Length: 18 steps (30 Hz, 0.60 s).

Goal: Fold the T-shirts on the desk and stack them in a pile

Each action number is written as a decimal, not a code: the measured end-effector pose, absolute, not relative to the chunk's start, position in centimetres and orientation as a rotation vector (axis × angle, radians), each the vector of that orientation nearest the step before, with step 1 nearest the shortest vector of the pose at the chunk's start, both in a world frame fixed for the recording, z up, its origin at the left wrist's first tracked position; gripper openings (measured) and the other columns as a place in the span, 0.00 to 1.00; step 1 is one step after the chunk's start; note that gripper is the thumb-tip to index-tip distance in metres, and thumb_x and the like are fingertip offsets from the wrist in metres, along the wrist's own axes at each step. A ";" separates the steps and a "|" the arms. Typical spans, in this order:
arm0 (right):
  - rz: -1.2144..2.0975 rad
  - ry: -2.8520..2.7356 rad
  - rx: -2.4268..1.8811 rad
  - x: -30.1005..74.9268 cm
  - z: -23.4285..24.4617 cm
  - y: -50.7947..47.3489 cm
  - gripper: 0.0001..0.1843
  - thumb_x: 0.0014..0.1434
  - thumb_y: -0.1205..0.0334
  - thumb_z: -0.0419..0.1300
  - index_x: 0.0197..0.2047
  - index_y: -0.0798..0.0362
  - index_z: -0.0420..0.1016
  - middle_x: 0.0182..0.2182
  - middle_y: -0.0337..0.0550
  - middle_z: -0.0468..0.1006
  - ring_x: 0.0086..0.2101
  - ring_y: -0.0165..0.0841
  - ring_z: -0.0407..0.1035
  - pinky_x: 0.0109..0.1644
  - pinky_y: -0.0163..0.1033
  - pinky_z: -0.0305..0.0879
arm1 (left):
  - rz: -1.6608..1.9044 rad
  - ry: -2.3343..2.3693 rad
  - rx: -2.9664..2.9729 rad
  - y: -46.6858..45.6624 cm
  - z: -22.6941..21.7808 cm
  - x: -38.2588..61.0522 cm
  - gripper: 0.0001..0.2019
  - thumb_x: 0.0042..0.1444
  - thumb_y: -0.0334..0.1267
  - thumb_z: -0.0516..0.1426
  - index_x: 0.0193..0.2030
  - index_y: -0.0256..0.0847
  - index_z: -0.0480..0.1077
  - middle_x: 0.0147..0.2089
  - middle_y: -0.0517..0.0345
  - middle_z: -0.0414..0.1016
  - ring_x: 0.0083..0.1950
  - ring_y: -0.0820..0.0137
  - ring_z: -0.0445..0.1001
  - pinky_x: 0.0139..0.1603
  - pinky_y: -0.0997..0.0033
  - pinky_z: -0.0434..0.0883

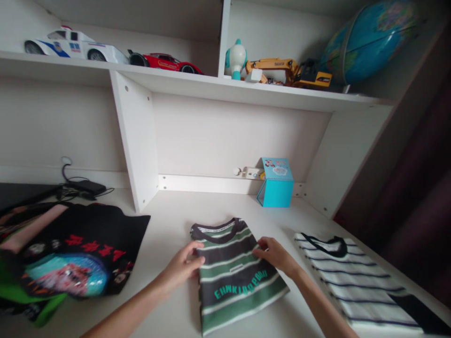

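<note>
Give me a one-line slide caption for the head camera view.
Left hand and right hand touch the edges of a folded green striped shirt on a white desk.

Folded green-and-dark striped shirt (236,274) with teal lettering, flat on the white desk (169,225)

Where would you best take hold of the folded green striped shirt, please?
Probably by its two long side edges, one hand from each side: the shirt lies flat, folded into a narrow rectangle, and the left hand and right hand rest there.
</note>
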State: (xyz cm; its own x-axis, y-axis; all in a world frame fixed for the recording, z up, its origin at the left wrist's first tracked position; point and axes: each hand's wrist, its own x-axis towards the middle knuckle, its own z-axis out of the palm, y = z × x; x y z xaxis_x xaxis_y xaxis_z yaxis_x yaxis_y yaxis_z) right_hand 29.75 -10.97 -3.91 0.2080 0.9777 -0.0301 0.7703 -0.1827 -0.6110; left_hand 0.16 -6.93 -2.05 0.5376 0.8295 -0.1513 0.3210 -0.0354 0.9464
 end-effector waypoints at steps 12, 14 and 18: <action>0.244 -1.623 -1.793 30.7 -0.3 -15.3 0.17 0.50 0.63 0.50 0.42 0.53 0.73 0.37 0.43 0.75 0.28 0.32 0.66 0.37 0.38 0.64 | 0.750 0.926 2.086 -8.5 -0.8 4.9 0.13 0.48 0.36 0.55 0.42 0.38 0.70 0.45 0.54 0.70 0.26 0.76 0.69 0.32 0.75 0.69; 0.111 -1.614 -1.837 32.9 1.3 -17.3 0.18 0.51 0.61 0.50 0.44 0.52 0.72 0.37 0.43 0.75 0.28 0.33 0.67 0.36 0.38 0.63 | 0.762 0.815 2.104 -9.0 0.4 7.6 0.13 0.48 0.34 0.55 0.42 0.39 0.70 0.46 0.54 0.68 0.26 0.77 0.68 0.32 0.75 0.69; -0.093 -1.486 -2.018 39.7 3.0 -21.7 0.19 0.50 0.54 0.52 0.44 0.49 0.74 0.31 0.41 0.76 0.24 0.33 0.65 0.30 0.38 0.62 | 0.812 0.615 2.050 -10.5 1.8 14.4 0.14 0.47 0.32 0.56 0.43 0.39 0.71 0.47 0.53 0.68 0.26 0.78 0.68 0.35 0.75 0.70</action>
